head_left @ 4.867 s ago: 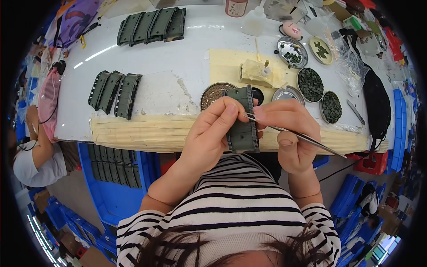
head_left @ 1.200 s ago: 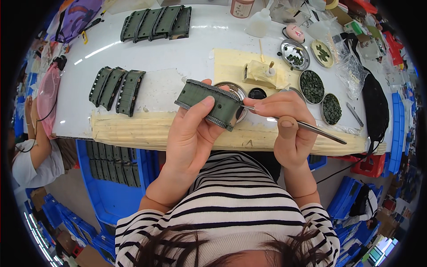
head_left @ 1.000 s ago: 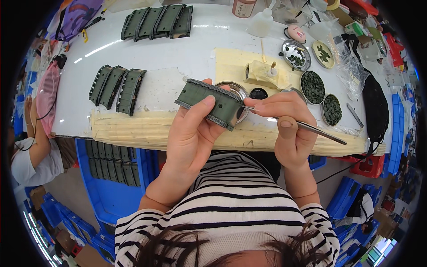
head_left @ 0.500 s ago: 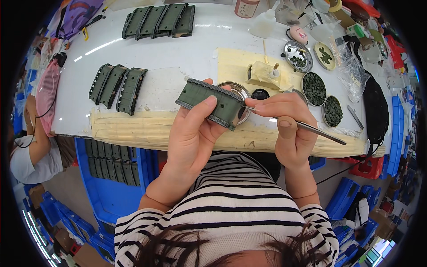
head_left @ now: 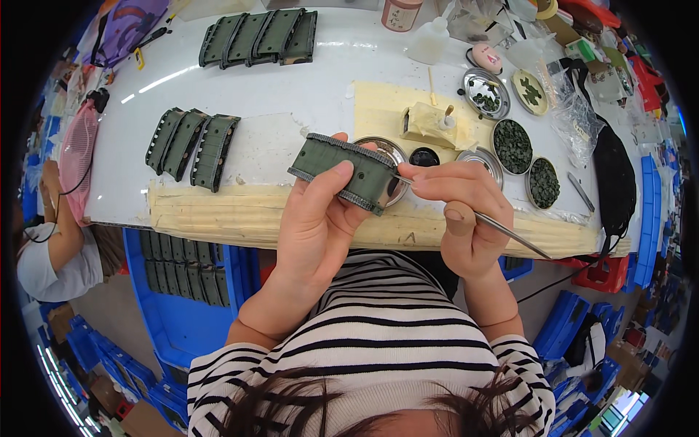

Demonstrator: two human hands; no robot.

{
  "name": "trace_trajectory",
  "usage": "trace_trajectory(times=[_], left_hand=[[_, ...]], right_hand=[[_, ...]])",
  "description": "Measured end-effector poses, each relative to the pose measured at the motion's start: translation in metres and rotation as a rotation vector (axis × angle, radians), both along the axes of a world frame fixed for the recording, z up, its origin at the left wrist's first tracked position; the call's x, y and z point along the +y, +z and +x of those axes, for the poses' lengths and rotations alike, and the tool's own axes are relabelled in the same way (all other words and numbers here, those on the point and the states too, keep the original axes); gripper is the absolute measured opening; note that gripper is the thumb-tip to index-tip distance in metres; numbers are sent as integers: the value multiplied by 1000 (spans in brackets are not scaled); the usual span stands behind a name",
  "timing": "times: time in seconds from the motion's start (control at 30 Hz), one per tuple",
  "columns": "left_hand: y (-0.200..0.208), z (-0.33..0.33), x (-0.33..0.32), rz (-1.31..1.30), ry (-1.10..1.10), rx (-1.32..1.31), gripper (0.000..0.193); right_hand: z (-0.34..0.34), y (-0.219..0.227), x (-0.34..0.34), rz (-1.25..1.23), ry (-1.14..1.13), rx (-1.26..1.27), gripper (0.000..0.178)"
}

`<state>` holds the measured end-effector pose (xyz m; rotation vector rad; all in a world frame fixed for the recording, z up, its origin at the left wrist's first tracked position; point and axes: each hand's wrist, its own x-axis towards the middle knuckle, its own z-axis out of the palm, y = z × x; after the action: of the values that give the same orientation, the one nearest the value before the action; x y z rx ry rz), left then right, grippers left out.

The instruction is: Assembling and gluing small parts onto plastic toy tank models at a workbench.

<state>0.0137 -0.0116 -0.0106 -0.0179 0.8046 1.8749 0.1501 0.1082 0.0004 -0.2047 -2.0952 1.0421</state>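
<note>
My left hand [head_left: 318, 207] grips a curved dark green piece [head_left: 342, 171] with ribbed grey edges and small dark holes, its thumb lying across the outer face. In my right hand [head_left: 466, 211] is a pair of metal tweezers or a similar slim tool [head_left: 510, 237], held like a pen. The tool's tip meets the right end of the green piece, near a dark patch; whether anything tiny sits at the tip I cannot make out. A finger of my right hand wears a tan cover [head_left: 459, 217]. Behind the piece stands a round metal dish [head_left: 397, 149], partly hidden.
Similar green pieces lie at the left [head_left: 215, 153] and far left [head_left: 258, 36]. Bowls of small dark green parts [head_left: 513, 146] stand right, beside a taped block [head_left: 437, 130] and a black pot [head_left: 424, 156]. A blue crate [head_left: 175, 320] is below left. Another person's arm [head_left: 54, 211] shows left.
My right hand has shifted slightly left and downward with the tool. The green piece has moved only a little; both hands keep their grips.
</note>
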Motion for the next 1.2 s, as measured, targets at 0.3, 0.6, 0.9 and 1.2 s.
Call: trace_trajectory(times=[0.3,0.6,0.9,1.2], left_hand=[[4,2,3,38,5,-98,37],[-2,8,3,92,7,-44,39],[1,7,2,111,-20,-53,39],[0,12,3,159,-28,-80,40]], right_hand=[[1,-4,-2,77,-15,89,14],[4,-7,-6,82,-32,117,16],[6,-4,-7,74,-9,130,17],[3,-11,-14,142,-80,229,17]])
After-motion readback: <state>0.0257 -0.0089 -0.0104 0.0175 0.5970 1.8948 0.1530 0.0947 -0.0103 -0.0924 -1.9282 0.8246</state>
